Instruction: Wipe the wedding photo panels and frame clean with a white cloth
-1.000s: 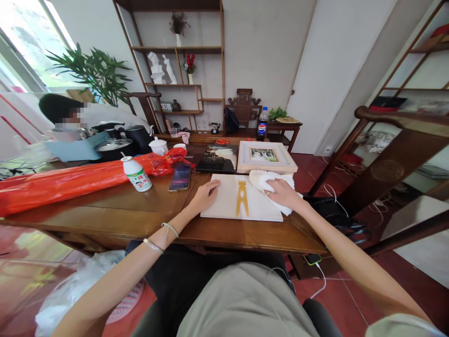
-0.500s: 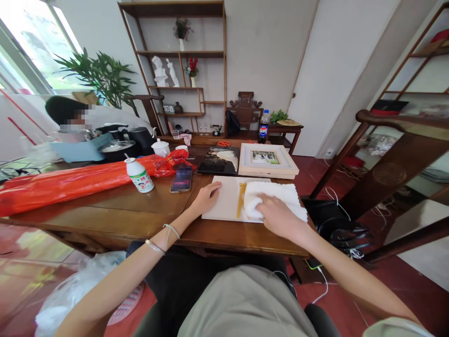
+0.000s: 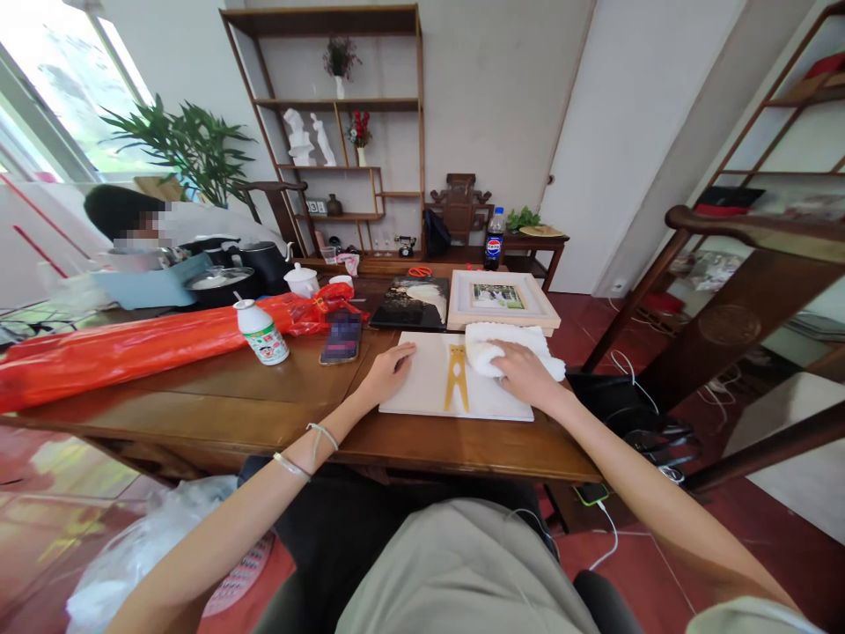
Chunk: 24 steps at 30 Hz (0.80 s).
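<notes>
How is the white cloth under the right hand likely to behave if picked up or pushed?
The white cloth is probably floppy, since it bunches beneath the right hand. Pushed, it would likely crumple rather than slide as one piece, as it already lies in loose folds. It seems unlikely to roll, having no firm round shape.

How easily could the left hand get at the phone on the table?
Probably easily, yes: the left hand only rests on the edge of the white board, and the phone lies just to its left, with tabletop showing between them.
</notes>
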Each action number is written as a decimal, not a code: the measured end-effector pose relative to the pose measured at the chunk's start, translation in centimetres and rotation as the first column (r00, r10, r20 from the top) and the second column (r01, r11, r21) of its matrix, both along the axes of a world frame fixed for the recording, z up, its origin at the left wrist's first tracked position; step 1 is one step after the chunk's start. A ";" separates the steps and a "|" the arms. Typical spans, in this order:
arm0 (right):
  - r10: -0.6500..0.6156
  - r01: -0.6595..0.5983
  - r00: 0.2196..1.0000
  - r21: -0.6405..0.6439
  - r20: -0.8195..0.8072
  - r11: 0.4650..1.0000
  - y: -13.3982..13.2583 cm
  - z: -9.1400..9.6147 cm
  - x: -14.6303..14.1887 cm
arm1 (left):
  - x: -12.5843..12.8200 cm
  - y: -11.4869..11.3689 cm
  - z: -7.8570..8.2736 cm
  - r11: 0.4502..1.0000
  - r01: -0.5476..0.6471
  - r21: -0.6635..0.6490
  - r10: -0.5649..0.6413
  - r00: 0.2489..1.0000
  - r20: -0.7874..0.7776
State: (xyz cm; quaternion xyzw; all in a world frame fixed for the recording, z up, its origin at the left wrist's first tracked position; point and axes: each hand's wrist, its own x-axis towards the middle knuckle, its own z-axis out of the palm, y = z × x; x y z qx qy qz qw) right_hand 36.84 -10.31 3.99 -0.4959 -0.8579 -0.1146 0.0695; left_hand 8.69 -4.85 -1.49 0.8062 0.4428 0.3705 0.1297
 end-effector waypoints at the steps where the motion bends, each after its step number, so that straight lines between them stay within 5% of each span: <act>1: 0.005 -0.005 1.000 0.002 0.000 1.000 0.1 -0.1 0.0 | 0.0 0.0 0.0 1.000 0.000 -0.002 0.000 1.000 0.000; 7: 0.068 -0.069 0.998 -0.073 -0.006 0.995 -5.2 1.0 -2.0 | 0.0 0.0 0.0 1.000 0.004 0.013 -0.004 1.000 -0.002; 12: 0.227 -0.243 0.965 -0.116 -0.133 0.963 -8.6 2.0 -2.7 | 0.0 0.0 0.0 1.000 0.007 0.014 -0.007 1.000 -0.002; 24: 0.033 -0.033 0.999 0.016 -0.035 0.999 1.0 0.9 -1.2 | 0.0 -0.1 0.1 1.000 0.002 0.003 -0.002 1.000 0.000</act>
